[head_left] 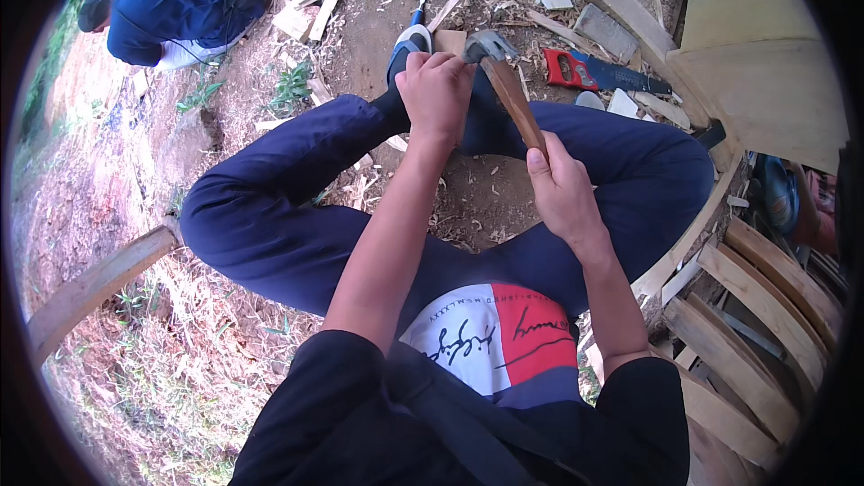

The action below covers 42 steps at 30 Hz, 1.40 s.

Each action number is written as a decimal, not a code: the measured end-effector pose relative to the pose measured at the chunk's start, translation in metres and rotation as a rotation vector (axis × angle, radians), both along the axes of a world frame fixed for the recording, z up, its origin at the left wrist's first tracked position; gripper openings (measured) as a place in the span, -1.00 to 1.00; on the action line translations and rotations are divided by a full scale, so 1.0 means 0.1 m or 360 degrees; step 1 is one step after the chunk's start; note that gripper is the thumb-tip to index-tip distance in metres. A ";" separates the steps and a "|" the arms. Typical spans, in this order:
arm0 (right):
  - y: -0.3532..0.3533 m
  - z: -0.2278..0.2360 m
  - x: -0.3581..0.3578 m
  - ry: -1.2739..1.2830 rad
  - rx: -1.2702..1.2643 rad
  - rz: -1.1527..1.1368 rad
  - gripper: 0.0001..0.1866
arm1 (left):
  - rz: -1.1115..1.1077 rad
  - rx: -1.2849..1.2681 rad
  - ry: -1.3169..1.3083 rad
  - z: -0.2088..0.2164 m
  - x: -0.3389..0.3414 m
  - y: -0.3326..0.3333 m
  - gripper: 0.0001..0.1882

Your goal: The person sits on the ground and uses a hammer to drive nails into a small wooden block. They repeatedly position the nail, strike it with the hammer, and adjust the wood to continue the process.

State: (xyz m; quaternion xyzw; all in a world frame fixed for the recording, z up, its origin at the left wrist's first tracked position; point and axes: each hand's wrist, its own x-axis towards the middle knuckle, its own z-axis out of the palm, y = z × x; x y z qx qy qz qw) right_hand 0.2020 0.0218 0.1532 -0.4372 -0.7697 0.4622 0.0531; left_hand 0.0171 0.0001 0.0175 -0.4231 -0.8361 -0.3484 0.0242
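Observation:
My right hand (565, 187) is wrapped round the wooden handle of a claw hammer (515, 94). Its grey metal head is up beside the knuckles of my left hand (435, 94). That left hand is closed in a fist above my feet, and whatever it grips is hidden from this view. Just beyond the fist, a small pale wood block (450, 42) shows in part. A chisel-like tool with a blue handle (418, 16) and a thin metal blade lies past my sandal (409, 40).
A handsaw (621, 75) with a red handle lies right of the hammer. Curved wooden pieces (733, 364) are stacked at the lower right. Wood scraps and shavings litter the ground. Another person in blue (189, 0) crouches at the far left. A curved beam (103, 283) reaches my left knee.

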 end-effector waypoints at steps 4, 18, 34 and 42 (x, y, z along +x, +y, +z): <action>0.00 0.30 0.00 0.0227 -0.0147 -0.0104 -0.63 | -0.0011 0.0011 0.0066 0.01 -0.01 0.04 -0.88; 0.03 0.31 -0.07 0.0306 0.0058 0.0010 -0.64 | -0.0006 -0.0003 0.0083 0.06 -0.03 0.03 -0.87; 0.07 -0.05 -0.05 -0.0182 0.0018 0.0046 -0.65 | -0.0021 -0.0031 0.0078 0.03 -0.02 0.00 -0.87; 0.08 0.16 0.00 0.0167 -0.0363 -0.0168 -0.59 | -0.0035 -0.0037 -0.0080 0.13 -0.04 -0.04 -0.66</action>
